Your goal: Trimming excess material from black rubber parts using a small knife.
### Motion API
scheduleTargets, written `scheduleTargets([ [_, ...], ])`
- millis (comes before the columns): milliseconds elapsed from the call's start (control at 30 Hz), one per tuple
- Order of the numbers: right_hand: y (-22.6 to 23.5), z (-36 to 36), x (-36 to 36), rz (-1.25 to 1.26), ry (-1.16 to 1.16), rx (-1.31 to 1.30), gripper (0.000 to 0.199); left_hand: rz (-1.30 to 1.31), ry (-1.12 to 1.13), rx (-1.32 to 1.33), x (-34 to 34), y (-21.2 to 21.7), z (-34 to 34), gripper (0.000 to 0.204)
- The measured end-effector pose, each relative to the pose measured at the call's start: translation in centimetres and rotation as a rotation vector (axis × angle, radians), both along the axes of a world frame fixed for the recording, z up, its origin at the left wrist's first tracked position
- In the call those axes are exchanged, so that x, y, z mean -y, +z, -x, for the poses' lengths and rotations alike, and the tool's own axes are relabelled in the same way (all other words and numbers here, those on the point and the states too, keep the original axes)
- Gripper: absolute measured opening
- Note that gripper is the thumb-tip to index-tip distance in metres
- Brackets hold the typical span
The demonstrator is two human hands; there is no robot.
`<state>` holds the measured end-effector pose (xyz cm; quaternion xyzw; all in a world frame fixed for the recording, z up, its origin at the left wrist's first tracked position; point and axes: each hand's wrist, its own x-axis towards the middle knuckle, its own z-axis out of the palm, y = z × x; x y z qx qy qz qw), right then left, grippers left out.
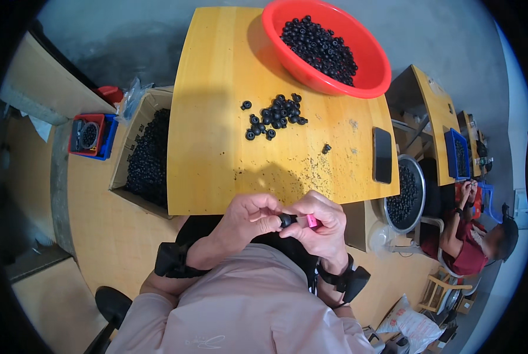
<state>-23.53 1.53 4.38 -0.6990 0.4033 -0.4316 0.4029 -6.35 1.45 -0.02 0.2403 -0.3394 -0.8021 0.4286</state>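
From afar I see my left hand [247, 222] pinch one black knob-shaped part [285, 220] at six o'clock of the wooden table [202, 159], my right hand [324, 227] grip a pink-handled tool [313, 221] beside it, while twelve o'clock's loose pile [278, 113] seems unfinished.

A pale pinkish-grey shirt [240, 298] with short, loose sleeves [135, 321] and a small whitish script-like mark [209, 341] on its front is worn above black legwear [286, 246], with an angular black block [169, 259] strapped (by a matching band [333, 279]) to each wrist.
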Motion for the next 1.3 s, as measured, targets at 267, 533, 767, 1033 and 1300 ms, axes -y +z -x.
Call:
scheduleTargets([
  [267, -1.0, 0.3, -1.4, -0.006, 0.003, 0.139, 0.028, -0.064, -0.079, -0.091, -1.0, 1.2, 1.0, 0.021],
  [533, -0.8, 0.9, -2.3, -0.102, -0.008, 0.241, 0.018, 0.098, -0.102, -0.023, -1.5, 0.8, 1.8, 0.012],
  [767, -1.3, 1.3, -2.4, -0.188, -0.041, 0.359, 0.013, -0.116, -0.126, -0.108, -1.8, 0.1, 2.4, 0.014],
  [1033, -1.0, 2.0, -3.2, -0.05, -0.05, 0.27, 0.034, -0.176, -0.119, -0.228, -1.5, 0.3, 3.1, 0.029],
  [1300, -0.5, 1.4, -3.0, -0.122, -0.067, 0.254, 0.009, -0.201, -0.19, -0.195, -1.6, 0.3, 3.2, 0.032],
])
